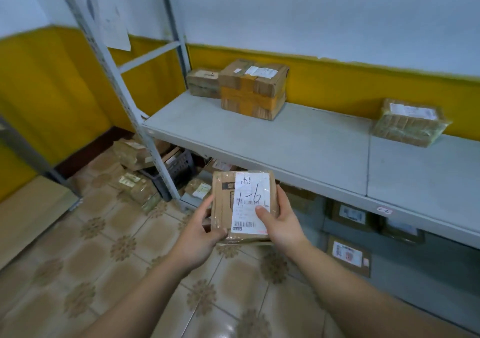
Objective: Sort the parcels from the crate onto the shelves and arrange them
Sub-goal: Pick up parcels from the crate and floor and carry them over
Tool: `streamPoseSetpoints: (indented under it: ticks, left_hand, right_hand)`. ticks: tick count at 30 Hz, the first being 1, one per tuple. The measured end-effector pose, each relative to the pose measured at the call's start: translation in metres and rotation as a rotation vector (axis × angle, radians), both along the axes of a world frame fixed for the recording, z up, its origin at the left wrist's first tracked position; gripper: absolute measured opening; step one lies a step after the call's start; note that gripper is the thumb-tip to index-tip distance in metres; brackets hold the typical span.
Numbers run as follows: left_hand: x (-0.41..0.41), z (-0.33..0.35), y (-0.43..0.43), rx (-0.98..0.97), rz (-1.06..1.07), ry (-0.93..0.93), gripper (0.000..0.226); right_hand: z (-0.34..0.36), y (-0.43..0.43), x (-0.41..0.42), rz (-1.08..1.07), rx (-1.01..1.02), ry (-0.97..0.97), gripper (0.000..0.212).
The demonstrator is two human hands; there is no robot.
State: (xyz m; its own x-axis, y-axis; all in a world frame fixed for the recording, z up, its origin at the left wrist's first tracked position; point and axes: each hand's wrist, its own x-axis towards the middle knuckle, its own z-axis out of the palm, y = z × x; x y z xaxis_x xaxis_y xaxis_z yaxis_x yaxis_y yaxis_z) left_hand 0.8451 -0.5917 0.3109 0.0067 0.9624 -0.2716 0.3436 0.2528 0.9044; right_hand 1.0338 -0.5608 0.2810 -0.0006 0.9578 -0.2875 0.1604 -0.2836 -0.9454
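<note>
held parcel (224,205): flat brown cardboard box, gripped in both hands in the near centre, above the tiled floor (104,246) and just in front of the grey shelf (285,143) edge. not on the shelf.

left hand (200,230): grasps the parcel's left edge and near left corner, thumb on top, fingers curled underneath.

right hand (279,218): grasps the right edge, thumb pressed flat on the white label (250,197). label faces up, handwritten "1-6" in black, barcodes below.

shelf top: large taped box (253,91) at the far left, against the yellow wall. small box (202,83) touching its left side, in the far corner. plastic-wrapped parcel (409,123) far right, well apart from those two.

small pink sticker (384,210) on the shelf's front edge, right of the hands; writing too blurred to be sure.

below the shelf: dark crate (179,171) on the floor at left, beside the upright post, loose parcels scattered around it. more labelled boxes (349,256) on the lower level at right.
</note>
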Motion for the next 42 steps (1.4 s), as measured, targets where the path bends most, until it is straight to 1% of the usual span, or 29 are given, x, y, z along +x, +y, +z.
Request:
streamPoseSetpoints:
  ticks: [2,5,8,12,16,21,23,26,29,33,35,37,38,39,42]
  left_hand:
    - [-0.029,-0.009,0.001,-0.038,-0.015,-0.004,0.077]
    - [-0.056,-0.016,0.009,-0.093,-0.075,0.009,0.077]
    - [-0.069,-0.025,0.032,-0.128,-0.128,0.059,0.077]
    - [-0.067,-0.041,0.079,-0.164,-0.174,0.121,0.076]
    - [-0.061,-0.062,0.131,-0.218,-0.241,0.194,0.076]
    - [-0.055,-0.11,0.199,-0.236,-0.448,0.305,0.074]
    - [-0.055,-0.141,0.224,-0.233,-0.51,0.351,0.073]
    - [-0.06,-0.207,0.263,-0.244,-0.575,0.381,0.071]
    - [-0.068,-0.284,0.303,-0.233,-0.608,0.426,0.07]
    - [-0.07,-0.387,0.344,-0.175,-0.623,0.552,0.071]
    - [-0.063,-0.434,0.363,-0.102,-0.641,0.632,0.071]
    - [-0.052,-0.475,0.382,0.003,-0.647,0.718,0.071]
    - [-0.047,-0.493,0.391,0.066,-0.646,0.781,0.071]
    - [-0.042,-0.509,0.399,0.121,-0.643,0.856,0.071]
    - [-0.03,-0.547,0.415,0.179,-0.666,1.02,0.076]
  right_hand:
    - [-0.009,-0.008,-0.027,0.012,-0.013,-0.061,0.086]
    - [-0.021,-0.013,-0.051,0.005,-0.029,-0.084,0.08]
    - [-0.032,0.002,-0.061,-0.022,-0.066,-0.104,0.073]
    - [-0.046,0.037,-0.062,-0.079,-0.129,-0.146,0.066]
    - [-0.075,0.078,-0.053,-0.128,-0.202,-0.176,0.067]
    - [-0.128,0.12,-0.049,-0.198,-0.268,-0.142,0.069]
    - [-0.154,0.134,-0.047,-0.252,-0.283,-0.136,0.071]
    - [-0.209,0.156,-0.043,-0.34,-0.272,-0.129,0.072]
    - [-0.28,0.182,-0.041,-0.402,-0.267,-0.084,0.072]
    - [-0.376,0.209,-0.034,-0.406,-0.25,-0.076,0.069]
    - [-0.419,0.221,-0.024,-0.42,-0.231,-0.082,0.067]
    - [-0.455,0.231,-0.008,-0.473,-0.23,-0.177,0.058]
    - [-0.47,0.236,0.001,-0.515,-0.231,-0.209,0.053]
    - [-0.483,0.24,0.01,-0.549,-0.226,-0.2,0.051]
    - [-0.51,0.245,0.022,-0.535,-0.172,-0.212,0.05]
